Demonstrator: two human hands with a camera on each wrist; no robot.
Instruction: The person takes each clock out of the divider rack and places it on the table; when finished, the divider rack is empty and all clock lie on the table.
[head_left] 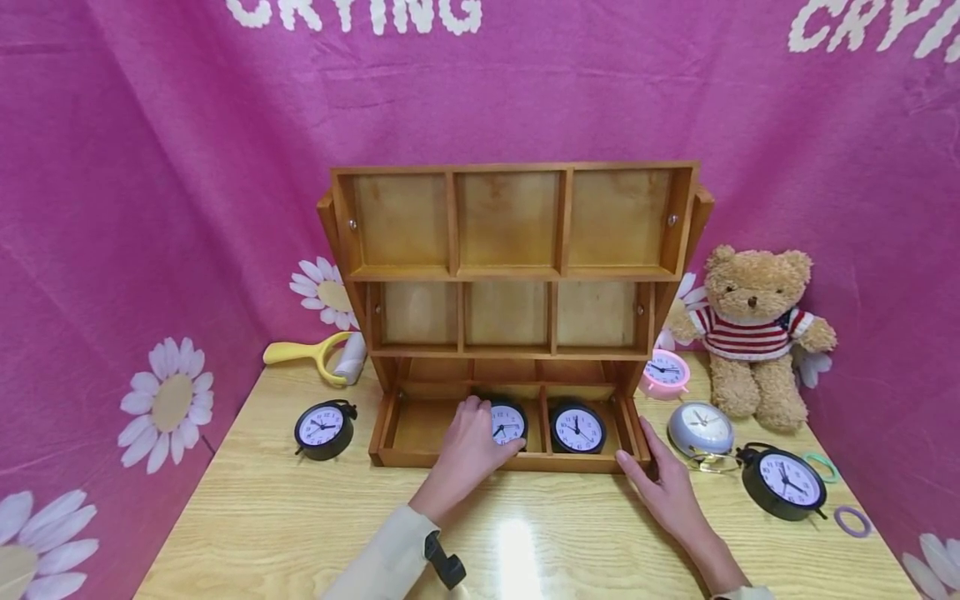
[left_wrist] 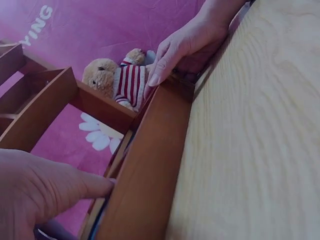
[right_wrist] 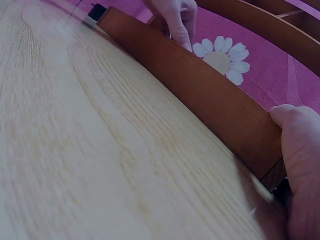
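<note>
A wooden three-tier shelf [head_left: 517, 272] with square compartments stands on the table. My left hand [head_left: 472, 442] grips a black alarm clock [head_left: 507, 423] in the middle compartment of the bottom tier, thumb along its lower right and fingers over its left side, covering part of the dial. A second black alarm clock [head_left: 577, 428] lies face up in the compartment to the right. My right hand [head_left: 663, 479] holds the shelf's front right corner, thumb on the front edge and fingers along the outer side. In the right wrist view its thumb rests on the front board [right_wrist: 200, 95].
Left of the shelf are a black alarm clock [head_left: 324, 429] and a yellow-handled lint roller [head_left: 348, 358]. On the right stand a teddy bear [head_left: 753, 333], a pink clock [head_left: 664, 372], a blue-grey clock [head_left: 701, 427], another black clock [head_left: 783, 481], and green [head_left: 830, 463] and purple rings [head_left: 837, 527].
</note>
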